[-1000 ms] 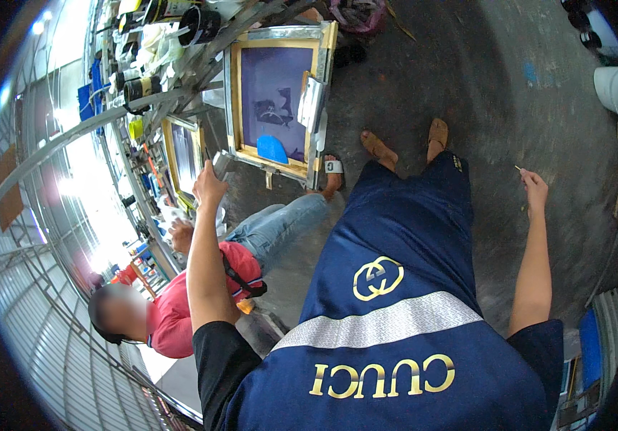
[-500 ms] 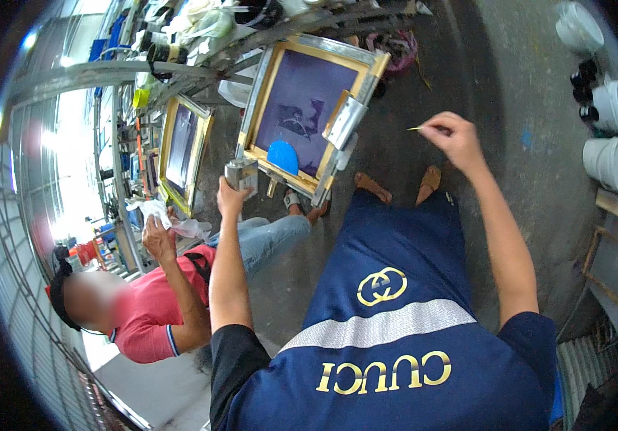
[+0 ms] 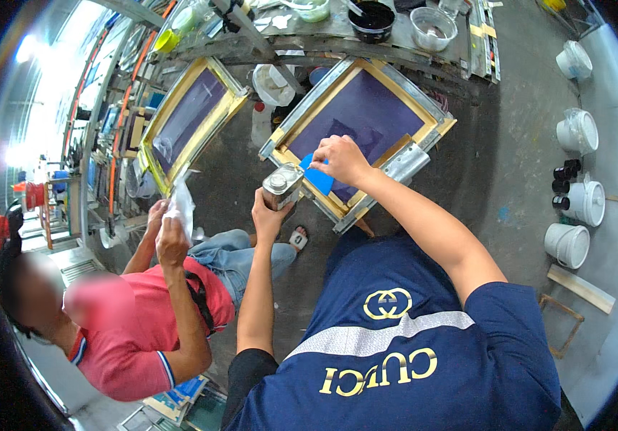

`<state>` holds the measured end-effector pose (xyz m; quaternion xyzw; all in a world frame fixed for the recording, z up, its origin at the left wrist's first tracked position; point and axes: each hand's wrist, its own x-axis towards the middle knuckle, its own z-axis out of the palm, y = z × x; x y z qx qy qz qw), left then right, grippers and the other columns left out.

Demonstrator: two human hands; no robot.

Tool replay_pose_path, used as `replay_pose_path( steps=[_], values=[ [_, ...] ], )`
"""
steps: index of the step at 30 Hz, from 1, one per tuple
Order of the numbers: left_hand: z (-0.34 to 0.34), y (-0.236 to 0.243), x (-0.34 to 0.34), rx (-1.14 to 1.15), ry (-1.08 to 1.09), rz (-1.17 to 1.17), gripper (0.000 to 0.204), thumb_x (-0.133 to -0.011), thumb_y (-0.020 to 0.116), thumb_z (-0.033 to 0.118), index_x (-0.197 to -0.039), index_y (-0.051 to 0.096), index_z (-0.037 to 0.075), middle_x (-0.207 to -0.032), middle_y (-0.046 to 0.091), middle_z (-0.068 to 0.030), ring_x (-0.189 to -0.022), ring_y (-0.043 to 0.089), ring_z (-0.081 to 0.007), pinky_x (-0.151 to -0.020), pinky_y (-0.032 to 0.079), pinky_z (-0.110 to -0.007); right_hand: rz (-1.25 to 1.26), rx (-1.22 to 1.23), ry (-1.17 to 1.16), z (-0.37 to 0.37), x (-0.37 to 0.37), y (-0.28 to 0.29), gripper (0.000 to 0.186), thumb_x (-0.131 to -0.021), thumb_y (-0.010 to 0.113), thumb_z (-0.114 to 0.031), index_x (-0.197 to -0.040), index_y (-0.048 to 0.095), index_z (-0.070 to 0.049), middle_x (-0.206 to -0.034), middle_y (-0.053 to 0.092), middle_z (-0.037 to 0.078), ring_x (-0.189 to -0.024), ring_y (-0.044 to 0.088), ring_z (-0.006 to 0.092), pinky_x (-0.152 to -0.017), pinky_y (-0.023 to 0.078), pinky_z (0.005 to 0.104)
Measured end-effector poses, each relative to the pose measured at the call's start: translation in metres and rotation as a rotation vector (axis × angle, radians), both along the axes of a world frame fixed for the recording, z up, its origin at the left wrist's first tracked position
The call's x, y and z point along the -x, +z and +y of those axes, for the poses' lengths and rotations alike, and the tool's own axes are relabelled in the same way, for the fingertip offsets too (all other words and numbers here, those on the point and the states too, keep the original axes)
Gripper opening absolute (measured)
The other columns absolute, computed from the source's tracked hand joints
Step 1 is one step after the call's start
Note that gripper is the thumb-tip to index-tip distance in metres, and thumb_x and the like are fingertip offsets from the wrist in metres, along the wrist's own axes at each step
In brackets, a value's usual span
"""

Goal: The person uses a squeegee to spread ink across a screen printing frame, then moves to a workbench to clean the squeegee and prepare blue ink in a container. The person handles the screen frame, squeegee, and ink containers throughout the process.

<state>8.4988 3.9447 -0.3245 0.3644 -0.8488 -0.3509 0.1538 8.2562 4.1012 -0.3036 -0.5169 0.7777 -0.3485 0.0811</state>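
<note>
My left hand (image 3: pixel 271 218) is closed around a rectangular metal can (image 3: pixel 283 179) with a round opening or cap on top. Beside the can's top, my right hand (image 3: pixel 341 159) is closed in a pinch; whatever is in its fingers is hidden. Beyond both hands a wood-and-metal screen-printing frame (image 3: pixel 434 136) with dark purple mesh (image 3: pixel 355 97) is propped at a slant. On its lower left part rests a blue rounded scraper (image 3: pixel 319 181), partly behind my right hand. A metal bar (image 3: pixel 406 164) sits along the frame's right side.
To my left, a person in a red shirt (image 3: pixel 151 323) holds white, thin material (image 3: pixel 182 205) in both hands near a second screen frame (image 3: pixel 235 100). A bench ahead carries a tub of dark ink (image 3: pixel 371 23) and a clear tub (image 3: pixel 432 30). White buckets (image 3: pixel 566 246) line the right wall.
My right hand has moved left from out over the floor to beside the can. A thin pale-tipped stick seen in its fingers before is now hidden. The view has shifted, showing more bench.
</note>
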Motion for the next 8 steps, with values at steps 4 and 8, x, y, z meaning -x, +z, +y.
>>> replay_pose_path(
  steps=[4, 8],
  values=[
    [-0.011, -0.001, -0.001, -0.023, -0.009, 0.074, 0.064, -0.065, 0.096, 0.018, -0.115, 0.058, 0.006, -0.1, 0.073, -0.0143, -0.092, 0.071, -0.0299, -0.082, 0.054, -0.042, -0.004, -0.089, 0.018, -0.027, -0.003, 0.005, 0.022, -0.086, 0.073, -0.04, -0.086, 0.08, -0.019, -0.089, 0.07, 0.003, -0.096, 0.066, 0.0251, -0.085, 0.043, 0.0447],
    [-0.024, 0.0, -0.003, -0.131, -0.01, 0.018, 0.061, -0.068, 0.094, 0.016, -0.117, 0.059, 0.008, -0.112, 0.073, -0.0171, -0.106, 0.071, -0.0335, -0.088, 0.054, -0.042, -0.08, -0.18, 0.034, -0.039, -0.004, 0.01, 0.023, -0.085, 0.077, -0.039, -0.086, 0.08, -0.016, -0.091, 0.071, 0.001, -0.096, 0.066, 0.0221, -0.088, 0.042, 0.0427]
  ],
)
